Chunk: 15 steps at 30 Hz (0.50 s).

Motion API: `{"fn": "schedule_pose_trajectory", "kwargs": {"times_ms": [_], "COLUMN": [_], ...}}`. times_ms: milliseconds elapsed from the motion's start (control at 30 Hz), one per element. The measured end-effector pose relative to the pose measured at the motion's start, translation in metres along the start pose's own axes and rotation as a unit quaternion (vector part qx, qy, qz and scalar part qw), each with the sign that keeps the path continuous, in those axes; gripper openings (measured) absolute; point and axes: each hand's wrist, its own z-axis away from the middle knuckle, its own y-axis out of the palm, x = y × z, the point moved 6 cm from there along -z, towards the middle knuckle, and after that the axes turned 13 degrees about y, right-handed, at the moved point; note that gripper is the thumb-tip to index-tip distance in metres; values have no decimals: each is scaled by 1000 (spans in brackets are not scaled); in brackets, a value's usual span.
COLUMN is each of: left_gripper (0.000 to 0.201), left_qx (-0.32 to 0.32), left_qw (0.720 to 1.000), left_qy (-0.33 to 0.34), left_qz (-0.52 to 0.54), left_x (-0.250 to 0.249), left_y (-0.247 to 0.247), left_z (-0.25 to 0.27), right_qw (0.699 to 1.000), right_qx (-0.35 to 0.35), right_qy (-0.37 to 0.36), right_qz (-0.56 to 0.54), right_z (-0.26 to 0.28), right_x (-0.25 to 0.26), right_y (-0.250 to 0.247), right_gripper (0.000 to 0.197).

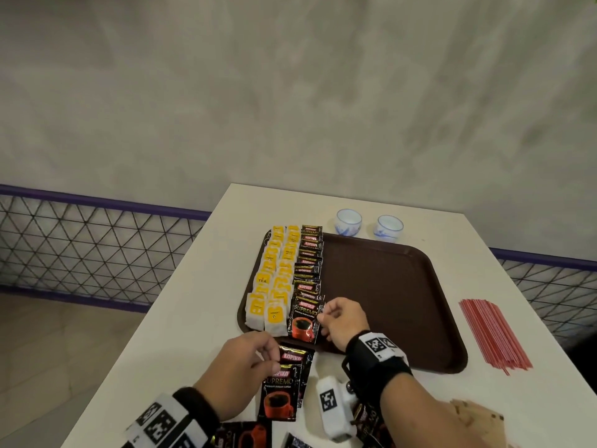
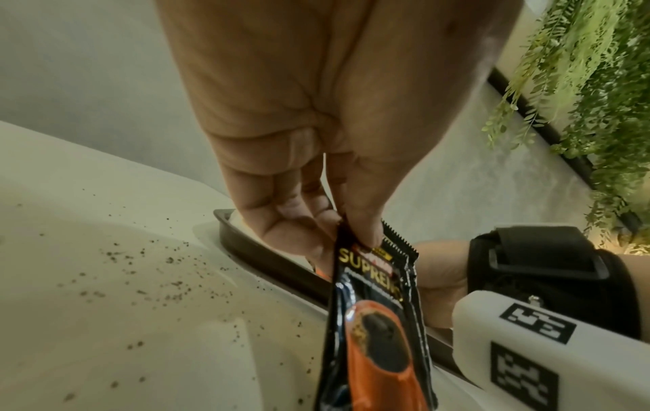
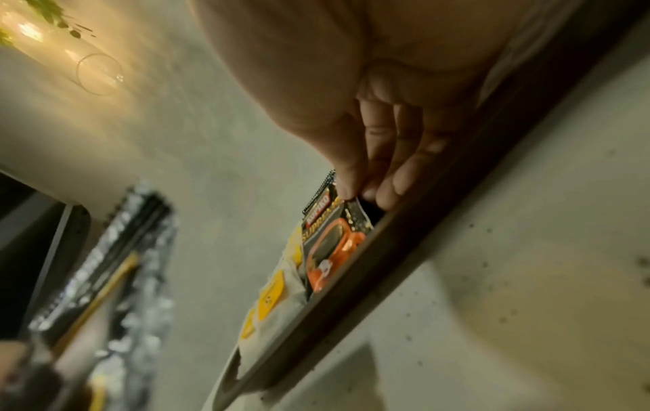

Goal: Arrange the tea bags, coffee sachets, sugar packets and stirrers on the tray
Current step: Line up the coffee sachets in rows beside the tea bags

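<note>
A brown tray (image 1: pixel 387 286) lies on the white table. Along its left side run two rows of yellow tea bags (image 1: pixel 274 276) and one overlapping row of black coffee sachets (image 1: pixel 308 270). My right hand (image 1: pixel 339 318) pinches the upper right corner of the nearest sachet in that row (image 1: pixel 303 321), also seen in the right wrist view as the front sachet (image 3: pixel 330 236). Just in front of the tray, my left hand (image 1: pixel 248 360) pinches the tops of a few black coffee sachets (image 1: pixel 284 383); the left wrist view shows the held sachet (image 2: pixel 376 319) hanging from finger and thumb.
Red stirrers (image 1: pixel 494 334) lie in a bundle on the table right of the tray. Two small blue-and-white cups (image 1: pixel 349 221) stand behind the tray. More coffee sachets (image 1: pixel 245 434) lie at the near table edge. A mesh railing (image 1: pixel 80 240) runs behind the table on the left.
</note>
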Motion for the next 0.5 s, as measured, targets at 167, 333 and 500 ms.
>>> {"fn": "schedule_pose_trajectory", "kwargs": {"times_ms": [167,333,500], "left_gripper": [12,12,16], "left_qx": [-2,-16,-49], "left_qw": [1000,1000,997], "left_qy": [4,8,19], "left_qz": [4,22,47], "left_x": [-1,-2,-3], "left_y": [2,0,-2], "left_z": [-5,-11,-19], "right_qw": [999,998,981], "right_qx": [-10,-28,172], "right_qy": [2,-47,-88], "right_qz": [51,33,-29], "right_z": [-1,17,63], "right_x": [2,11,3], "right_y": [1,-15,-12], "right_gripper": [19,17,12]}}
